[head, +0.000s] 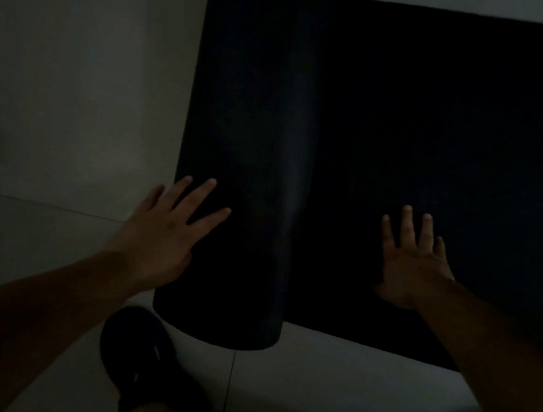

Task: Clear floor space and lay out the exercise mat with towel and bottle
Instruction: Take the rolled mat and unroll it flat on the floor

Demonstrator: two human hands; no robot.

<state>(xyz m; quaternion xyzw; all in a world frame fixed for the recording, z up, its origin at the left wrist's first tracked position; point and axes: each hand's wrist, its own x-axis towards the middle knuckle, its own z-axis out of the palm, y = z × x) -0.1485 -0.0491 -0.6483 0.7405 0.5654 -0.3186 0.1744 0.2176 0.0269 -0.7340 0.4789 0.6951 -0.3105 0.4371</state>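
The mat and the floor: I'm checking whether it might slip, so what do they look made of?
The exercise mat looks like matte black foam or rubber: it bends into a thick soft roll without shine. The floor looks like smooth pale tile, with a thin joint line; the dim light hides more.

The head view is very dim and grainy, with the black exercise mat [442, 159] swallowed in near-featureless darkness. The pale tiled floor [73, 76] catches faint light, brightest near the bottom edge. Edges look soft, and straight lines bow slightly outward.
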